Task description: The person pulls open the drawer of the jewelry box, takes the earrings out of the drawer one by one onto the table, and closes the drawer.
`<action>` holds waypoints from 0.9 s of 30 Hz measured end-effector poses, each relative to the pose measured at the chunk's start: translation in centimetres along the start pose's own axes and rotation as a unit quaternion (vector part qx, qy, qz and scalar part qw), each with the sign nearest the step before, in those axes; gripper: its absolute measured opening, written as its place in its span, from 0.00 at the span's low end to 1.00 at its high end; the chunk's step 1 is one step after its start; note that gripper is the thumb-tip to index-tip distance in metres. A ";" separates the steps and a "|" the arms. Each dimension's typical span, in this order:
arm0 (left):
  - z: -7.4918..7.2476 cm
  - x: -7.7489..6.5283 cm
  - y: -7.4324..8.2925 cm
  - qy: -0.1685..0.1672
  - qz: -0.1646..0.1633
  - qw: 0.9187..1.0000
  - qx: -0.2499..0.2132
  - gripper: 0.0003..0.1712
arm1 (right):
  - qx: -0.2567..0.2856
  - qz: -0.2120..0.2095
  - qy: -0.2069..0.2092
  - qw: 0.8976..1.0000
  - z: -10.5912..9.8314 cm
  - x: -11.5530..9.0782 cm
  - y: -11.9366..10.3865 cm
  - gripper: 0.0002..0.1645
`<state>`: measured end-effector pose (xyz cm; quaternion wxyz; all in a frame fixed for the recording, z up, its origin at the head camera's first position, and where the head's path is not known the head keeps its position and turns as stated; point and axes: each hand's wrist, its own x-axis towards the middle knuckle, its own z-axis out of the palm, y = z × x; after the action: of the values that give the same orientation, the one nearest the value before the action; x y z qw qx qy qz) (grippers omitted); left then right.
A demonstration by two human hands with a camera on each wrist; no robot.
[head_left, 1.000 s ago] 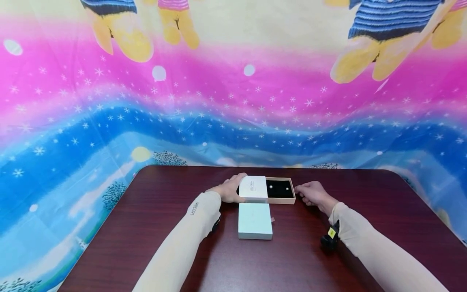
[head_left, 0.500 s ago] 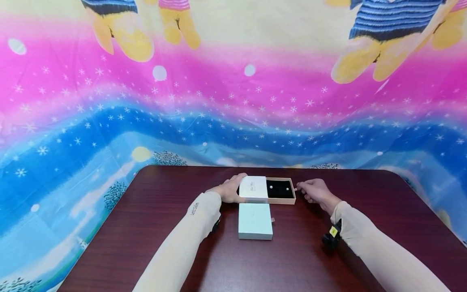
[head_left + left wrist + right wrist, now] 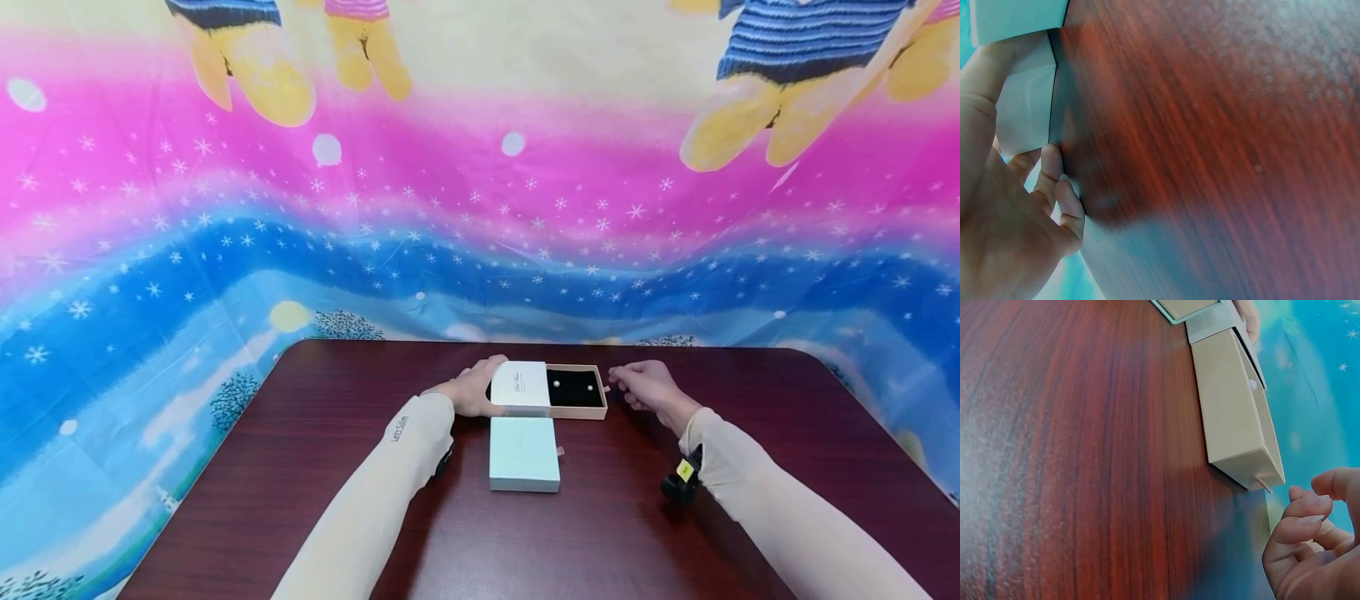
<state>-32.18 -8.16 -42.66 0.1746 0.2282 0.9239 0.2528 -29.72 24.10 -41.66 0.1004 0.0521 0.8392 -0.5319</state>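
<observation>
A white jewelry box sleeve (image 3: 519, 384) lies near the far side of the table, its drawer (image 3: 577, 413) pulled out to the right. On the drawer's black pad (image 3: 573, 395) sit two pearl-like studs. My left hand (image 3: 472, 390) grips the sleeve's left end, thumb along the near side, as the left wrist view also shows. Just right of the drawer is my right hand (image 3: 647, 387), fingers loosely curled and holding nothing. In the right wrist view a small ribbon tab (image 3: 1262, 483) sticks out of the drawer's end, apart from the fingertips.
A pale mint box (image 3: 524, 454) with a ribbon tab at its right side lies in front of the white sleeve. Both stand on a dark red-brown wooden table (image 3: 615, 542). Behind its far edge hangs a colorful printed cloth (image 3: 480, 208).
My right hand has let go of the drawer's ribbon tab and drawn slightly away to the right and up. The left hand and both boxes stay where they were.
</observation>
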 end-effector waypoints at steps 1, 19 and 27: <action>0.0 0.0 0.0 -0.001 0.000 1.000 -0.001 0.54 | -0.002 -0.003 -0.001 1.000 0.0 0.0 -0.1 0.22; -0.1 0.0 -0.1 0.002 0.000 1.000 0.000 0.55 | -0.049 -0.027 0.018 0.998 0.6 0.0 -1.0 0.21; -0.1 0.1 -0.1 -0.001 0.003 1.000 0.001 0.55 | -0.058 -0.036 0.006 0.998 1.3 -0.2 -1.7 0.20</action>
<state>-32.31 -8.22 -42.70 0.1748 0.2318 0.9231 0.2523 -29.72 22.23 -40.62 0.0786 0.0192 0.8704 -0.4856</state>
